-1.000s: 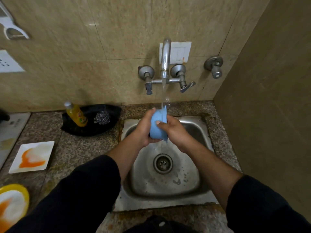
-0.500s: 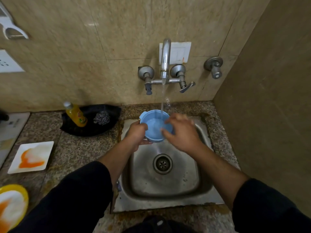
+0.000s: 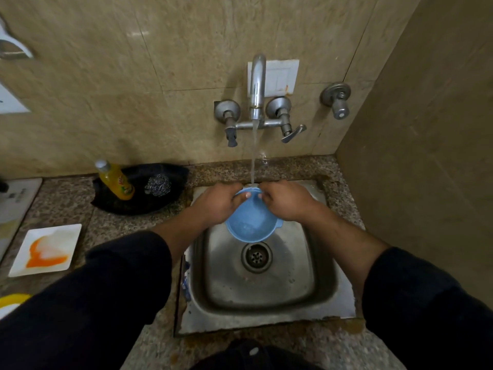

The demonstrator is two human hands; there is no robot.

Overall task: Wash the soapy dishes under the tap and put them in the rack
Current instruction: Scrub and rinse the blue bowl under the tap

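A small blue plastic bowl [image 3: 250,222] is held over the steel sink [image 3: 317,265], its mouth tilted toward me. My left hand [image 3: 216,204] grips its far left rim with the thumb inside. My right hand [image 3: 288,201] grips the far right rim. Water runs from the chrome tap [image 3: 257,84] in a thin stream onto the bowl's far edge between the two hands. On the counter to the left lie a white square plate [image 3: 45,249] smeared with orange and a yellow-rimmed plate [image 3: 10,303] at the frame's edge. No rack is in view.
A black tray [image 3: 149,204] at the back left holds a yellow soap bottle [image 3: 116,180] and a steel scrubber [image 3: 158,185]. A second valve [image 3: 336,100] sticks out of the wall right of the tap. A tiled side wall closes off the right.
The bowl went from edge-on under the stream to mouth-up, and now sits lower in the sink tilted toward me. Both hands shifted to its far rim.
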